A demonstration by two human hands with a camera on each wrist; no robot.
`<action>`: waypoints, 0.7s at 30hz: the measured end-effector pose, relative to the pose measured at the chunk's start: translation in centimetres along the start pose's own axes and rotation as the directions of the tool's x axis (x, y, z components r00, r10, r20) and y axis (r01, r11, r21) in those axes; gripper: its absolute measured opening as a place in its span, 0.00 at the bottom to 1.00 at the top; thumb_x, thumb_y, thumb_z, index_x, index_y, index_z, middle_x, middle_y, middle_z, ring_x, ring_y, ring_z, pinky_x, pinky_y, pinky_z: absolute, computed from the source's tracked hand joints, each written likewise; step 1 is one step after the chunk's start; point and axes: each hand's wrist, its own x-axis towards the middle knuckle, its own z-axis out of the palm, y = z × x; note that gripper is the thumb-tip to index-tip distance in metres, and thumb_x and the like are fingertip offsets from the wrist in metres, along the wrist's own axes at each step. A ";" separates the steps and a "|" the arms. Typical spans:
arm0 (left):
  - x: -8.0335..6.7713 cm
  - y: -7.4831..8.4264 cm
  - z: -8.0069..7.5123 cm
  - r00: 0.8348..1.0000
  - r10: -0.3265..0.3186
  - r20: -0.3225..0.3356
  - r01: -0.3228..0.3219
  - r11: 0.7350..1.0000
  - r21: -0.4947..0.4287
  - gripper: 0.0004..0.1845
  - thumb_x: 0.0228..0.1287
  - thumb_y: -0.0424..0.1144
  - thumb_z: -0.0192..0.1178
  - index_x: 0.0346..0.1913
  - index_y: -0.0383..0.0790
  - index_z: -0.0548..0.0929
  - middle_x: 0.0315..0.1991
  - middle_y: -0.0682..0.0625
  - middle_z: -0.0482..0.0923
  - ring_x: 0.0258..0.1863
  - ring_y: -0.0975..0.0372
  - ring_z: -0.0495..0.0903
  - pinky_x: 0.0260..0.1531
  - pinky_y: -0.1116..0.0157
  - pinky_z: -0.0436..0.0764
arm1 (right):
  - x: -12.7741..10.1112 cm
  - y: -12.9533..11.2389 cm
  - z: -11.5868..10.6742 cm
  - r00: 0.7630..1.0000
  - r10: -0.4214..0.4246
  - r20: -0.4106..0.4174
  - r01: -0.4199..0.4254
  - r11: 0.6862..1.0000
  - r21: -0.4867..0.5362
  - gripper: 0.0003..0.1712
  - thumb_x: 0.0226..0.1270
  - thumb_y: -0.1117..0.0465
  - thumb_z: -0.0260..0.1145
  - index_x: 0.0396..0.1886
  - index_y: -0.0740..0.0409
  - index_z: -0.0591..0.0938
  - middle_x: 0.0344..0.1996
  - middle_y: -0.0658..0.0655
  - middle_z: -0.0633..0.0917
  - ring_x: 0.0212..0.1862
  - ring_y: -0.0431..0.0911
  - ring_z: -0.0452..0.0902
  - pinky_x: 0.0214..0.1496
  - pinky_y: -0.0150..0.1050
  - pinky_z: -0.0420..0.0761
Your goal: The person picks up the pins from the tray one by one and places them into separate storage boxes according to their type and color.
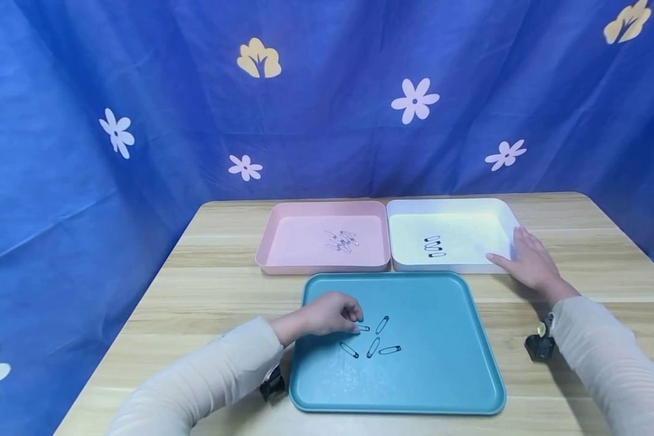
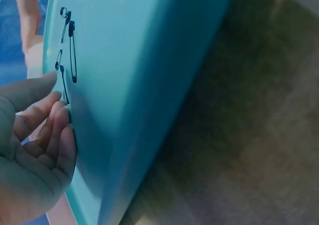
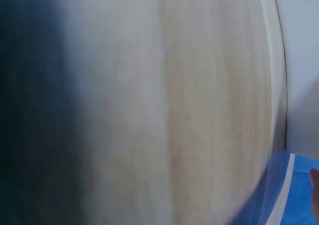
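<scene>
A teal tray (image 1: 441, 363) lies nearest me with several black safety pins on it, among them one (image 1: 382, 324) near the middle. My left hand (image 1: 355, 321) reaches over the tray's left part, and its curled thumb and fingers pinch the end of the leftmost safety pin (image 1: 363, 328). The left wrist view shows that pin (image 2: 63, 83) between thumb and fingertips of the left hand (image 2: 56, 93), flat on the teal tray (image 2: 139, 60). My right hand (image 1: 515, 248) rests with straight fingers on the near right corner of a white tray (image 1: 501, 212).
The white tray holds three black safety pins (image 1: 433, 246). A pink tray (image 1: 267, 242) to its left holds several silver pins (image 1: 342, 240). All trays sit on a wooden table (image 1: 223, 290) before a blue flowered cloth. The right wrist view is blurred table (image 3: 174, 110).
</scene>
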 end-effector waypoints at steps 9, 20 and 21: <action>0.1 0.1 0.0 1.000 0.023 -0.002 -0.022 0.995 0.096 0.03 0.47 0.31 0.62 0.24 0.42 0.78 0.22 0.58 0.73 0.26 0.68 0.70 0.30 0.73 0.71 | 0.0 0.0 -0.1 1.000 0.007 0.008 -0.008 1.000 0.007 0.55 0.57 0.36 0.46 0.60 0.77 0.36 0.61 0.75 0.38 0.62 0.64 0.32 0.59 0.58 0.38; -0.1 0.0 0.6 0.999 0.035 -0.015 -0.033 0.992 0.124 0.08 0.50 0.32 0.60 0.19 0.45 0.75 0.18 0.60 0.70 0.23 0.69 0.68 0.26 0.73 0.69 | -0.1 0.0 0.0 1.000 0.007 0.000 -0.007 1.000 0.010 0.56 0.57 0.35 0.46 0.60 0.78 0.36 0.61 0.75 0.38 0.62 0.63 0.32 0.59 0.57 0.37; -0.1 0.0 0.6 0.999 0.034 -0.015 -0.032 0.992 0.120 0.08 0.50 0.32 0.60 0.19 0.45 0.75 0.18 0.60 0.70 0.22 0.69 0.68 0.26 0.73 0.69 | -0.1 0.0 0.1 1.000 0.005 -0.001 -0.005 1.000 0.009 0.55 0.57 0.35 0.46 0.60 0.78 0.36 0.61 0.75 0.38 0.62 0.63 0.32 0.59 0.57 0.37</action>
